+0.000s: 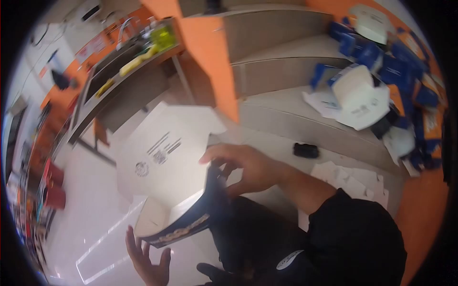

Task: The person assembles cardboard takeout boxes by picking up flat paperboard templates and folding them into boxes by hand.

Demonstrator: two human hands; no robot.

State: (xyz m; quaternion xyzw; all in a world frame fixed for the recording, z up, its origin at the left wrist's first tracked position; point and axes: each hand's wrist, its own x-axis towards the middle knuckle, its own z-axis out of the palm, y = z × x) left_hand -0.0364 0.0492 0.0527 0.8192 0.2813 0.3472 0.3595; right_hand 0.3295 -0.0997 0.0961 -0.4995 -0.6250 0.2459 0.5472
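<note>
A partly folded cardboard food box (176,143) is in front of me, white inside and dark blue outside, its printed lid flap raised. My right hand (241,167) grips its right side wall, with the thumb outside and the fingers over the edge. Below the box's left front corner is my left hand (148,257), its fingers spread apart; whether a fingertip touches the cardboard I cannot tell. Patterned print shows on the front wall of the box.
Tiled steps (281,90) rise ahead, with a heap of blue and orange boxes (396,71) at right. Flat white cardboard pieces (350,181) and a small black object (306,150) lie nearby. A metal sink table (107,71) stands at left, red buckets (55,195) below.
</note>
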